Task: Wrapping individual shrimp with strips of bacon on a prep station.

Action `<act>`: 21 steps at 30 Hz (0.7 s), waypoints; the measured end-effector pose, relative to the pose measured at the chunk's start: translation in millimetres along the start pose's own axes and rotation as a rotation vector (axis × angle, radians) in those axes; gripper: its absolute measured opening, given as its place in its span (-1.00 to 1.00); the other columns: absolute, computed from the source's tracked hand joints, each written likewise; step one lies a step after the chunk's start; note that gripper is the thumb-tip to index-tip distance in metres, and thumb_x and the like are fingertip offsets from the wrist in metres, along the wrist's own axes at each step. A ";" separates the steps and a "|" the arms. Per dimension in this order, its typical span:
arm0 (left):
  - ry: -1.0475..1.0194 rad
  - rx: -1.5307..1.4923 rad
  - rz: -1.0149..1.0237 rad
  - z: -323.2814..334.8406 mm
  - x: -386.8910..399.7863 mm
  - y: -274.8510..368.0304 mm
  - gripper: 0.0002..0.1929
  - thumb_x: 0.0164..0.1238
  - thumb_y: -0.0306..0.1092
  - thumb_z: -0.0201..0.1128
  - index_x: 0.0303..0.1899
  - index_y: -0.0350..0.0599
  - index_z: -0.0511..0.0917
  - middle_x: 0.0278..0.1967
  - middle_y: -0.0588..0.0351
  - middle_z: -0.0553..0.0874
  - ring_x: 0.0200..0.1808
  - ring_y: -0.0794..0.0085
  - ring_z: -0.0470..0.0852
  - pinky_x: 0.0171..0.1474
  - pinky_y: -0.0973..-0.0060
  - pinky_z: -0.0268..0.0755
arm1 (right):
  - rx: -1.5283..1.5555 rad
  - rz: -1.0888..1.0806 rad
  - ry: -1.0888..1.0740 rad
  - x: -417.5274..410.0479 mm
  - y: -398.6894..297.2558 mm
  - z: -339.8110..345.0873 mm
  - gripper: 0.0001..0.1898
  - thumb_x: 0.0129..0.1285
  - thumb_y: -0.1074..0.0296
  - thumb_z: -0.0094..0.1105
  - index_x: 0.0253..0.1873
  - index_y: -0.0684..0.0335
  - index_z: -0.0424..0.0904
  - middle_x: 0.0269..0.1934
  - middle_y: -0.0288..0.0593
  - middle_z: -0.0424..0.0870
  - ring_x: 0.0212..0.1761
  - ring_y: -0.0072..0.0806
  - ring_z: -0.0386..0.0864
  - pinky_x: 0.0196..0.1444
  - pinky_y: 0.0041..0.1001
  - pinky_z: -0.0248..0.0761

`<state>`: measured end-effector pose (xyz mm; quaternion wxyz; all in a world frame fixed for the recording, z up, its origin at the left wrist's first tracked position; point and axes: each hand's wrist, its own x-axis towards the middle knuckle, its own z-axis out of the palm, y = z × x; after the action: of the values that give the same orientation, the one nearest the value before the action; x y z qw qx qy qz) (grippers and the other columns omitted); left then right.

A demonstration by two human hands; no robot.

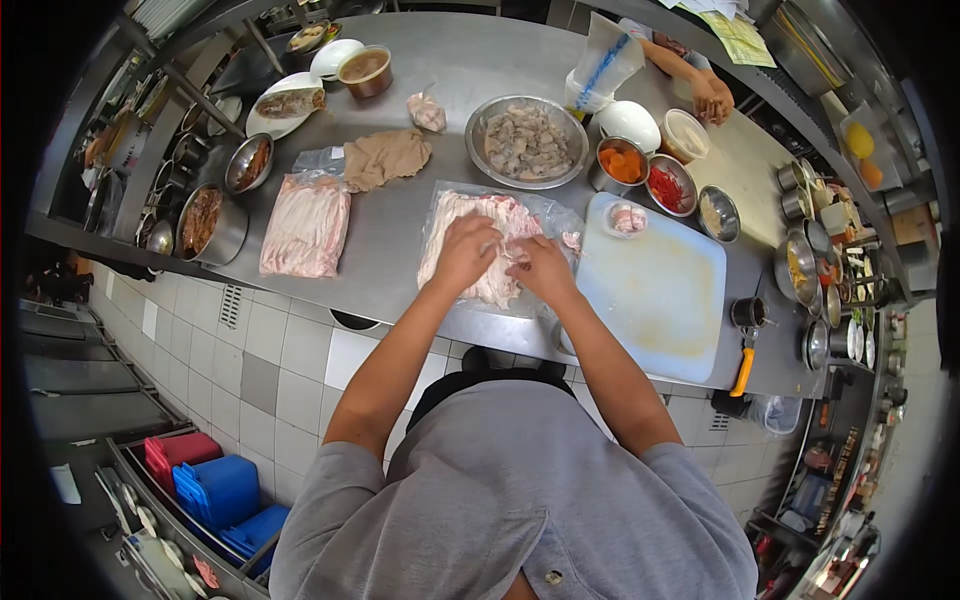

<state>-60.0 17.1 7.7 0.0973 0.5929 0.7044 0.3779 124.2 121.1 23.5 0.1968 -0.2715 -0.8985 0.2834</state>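
Strips of pale, fatty raw meat (457, 217) lie in a layer on an open clear plastic bag (559, 217) at the steel table's front edge. Both of my hands are over this meat. My left hand (472, 251) rests on its middle, fingers spread and bent. My right hand (541, 266) touches its right part, the fingertips bent towards the left hand; whether they pinch a piece is hard to tell. A small scrap of meat (572, 241) lies on the bag's right side. Just right is a white cutting board (652, 300) with a small dish of rolled meat (627, 219) on it.
A filled bag of meat (306, 225) and a brown cloth (386, 159) lie left. Behind stand a steel bowl of raw seafood pieces (525, 142), a pot of sliced carrots (621, 162) and a bowl of red strips (669, 186). An orange-handled tool (742, 371) lies right. Another person's hands (711, 97) are across the table.
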 end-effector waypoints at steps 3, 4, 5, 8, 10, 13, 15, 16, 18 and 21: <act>-0.014 0.129 0.028 8.7 -3.8 7.6 -0.83 0.20 -0.39 0.38 -0.17 -0.02 0.68 0.25 0.06 0.61 0.50 -0.02 0.34 0.58 0.03 0.01 | 0.064 0.191 -0.178 1.7 13.3 7.4 -0.71 0.09 0.31 0.47 -0.08 0.22 0.70 -0.09 -0.03 0.69 -0.05 -0.01 0.63 0.03 -0.20 0.52; 0.014 0.098 0.038 11.2 -5.3 7.6 -0.86 0.20 -0.38 0.38 -0.21 -0.01 0.65 0.24 0.08 0.61 0.51 -0.02 0.32 0.61 -0.02 -0.12 | 0.133 0.349 -0.289 3.8 16.4 6.9 -0.76 0.10 0.31 0.46 -0.15 0.23 0.69 -0.16 -0.03 0.70 -0.12 -0.04 0.64 -0.03 -0.21 0.52; 0.017 0.099 0.036 12.0 -4.8 5.8 -0.86 0.20 -0.38 0.38 -0.21 -0.01 0.65 0.24 0.08 0.61 0.51 -0.02 0.32 0.61 -0.02 -0.12 | 0.133 0.346 -0.292 6.4 20.3 5.2 -0.76 0.10 0.31 0.46 -0.15 0.23 0.69 -0.16 -0.03 0.70 -0.12 -0.04 0.64 -0.03 -0.21 0.52; 0.036 0.068 0.002 12.0 -5.1 6.8 -0.83 0.22 -0.36 0.38 -0.16 -0.01 0.67 0.26 0.10 0.61 0.52 -0.01 0.31 0.59 -0.02 -0.06 | 0.102 0.238 -0.136 7.3 27.4 -0.1 -0.79 0.21 0.31 0.44 -0.24 0.32 0.65 -0.22 0.01 0.71 -0.23 -0.14 0.68 -0.17 -0.29 0.51; 0.014 0.084 -0.004 10.0 -5.4 6.5 -0.75 0.20 -0.34 0.39 -0.07 0.05 0.68 0.21 0.10 0.62 0.50 0.03 0.33 0.57 -0.08 -0.06 | 0.065 0.146 -0.072 11.4 23.6 -4.8 -0.83 0.25 0.33 0.40 -0.23 0.30 0.65 -0.29 -0.01 0.70 -0.26 -0.14 0.68 -0.17 -0.27 0.52; 0.020 0.255 0.082 6.5 0.0 17.8 -0.75 0.16 -0.33 0.41 -0.10 0.15 0.75 0.04 0.17 0.64 0.33 0.14 0.45 0.44 -0.05 0.11 | 0.040 -0.245 0.086 14.9 16.8 -6.0 -0.84 0.26 0.34 0.39 -0.20 0.29 0.64 -0.30 -0.01 0.70 -0.27 -0.15 0.67 -0.18 -0.27 0.51; -0.077 0.285 0.080 1.1 10.6 19.3 -0.79 0.12 -0.33 0.41 -0.18 0.18 0.77 -0.05 0.20 0.63 0.25 0.18 0.47 0.35 -0.03 0.16 | 0.131 -0.014 -0.086 16.7 12.1 -5.5 -0.82 0.24 0.33 0.41 -0.17 0.28 0.63 -0.27 0.00 0.70 -0.25 -0.14 0.67 -0.16 -0.26 0.52; -0.176 0.317 0.080 -1.9 14.6 17.5 -0.83 0.08 -0.34 0.42 -0.26 0.22 0.78 -0.13 0.24 0.61 0.16 0.23 0.50 0.26 -0.01 0.21 | 0.219 0.220 -0.254 17.5 9.2 -4.6 -0.80 0.23 0.32 0.42 -0.15 0.28 0.63 -0.25 0.00 0.69 -0.23 -0.13 0.67 -0.14 -0.26 0.53; -0.201 0.322 0.132 -5.1 19.3 14.3 -0.86 0.07 -0.33 0.41 -0.31 0.23 0.78 -0.18 0.27 0.60 0.11 0.26 0.50 0.18 0.05 0.22 | 0.217 0.242 -0.286 9.8 6.8 -3.1 -0.77 0.22 0.29 0.43 -0.13 0.27 0.63 -0.25 0.00 0.70 -0.23 -0.12 0.68 -0.13 -0.25 0.54; -0.237 0.324 0.218 -5.7 24.5 10.6 -0.89 0.06 -0.32 0.40 -0.36 0.24 0.78 -0.23 0.31 0.60 0.05 0.31 0.51 0.09 0.12 0.23 | 0.133 0.168 -0.200 2.0 7.2 11.5 -0.72 0.19 0.23 0.46 -0.12 0.27 0.64 -0.25 -0.01 0.72 -0.23 -0.10 0.69 -0.11 -0.22 0.55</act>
<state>-62.0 37.0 26.1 0.0414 0.7138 0.6712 0.1956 119.5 122.6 10.7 0.0994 -0.3026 -0.8669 0.3834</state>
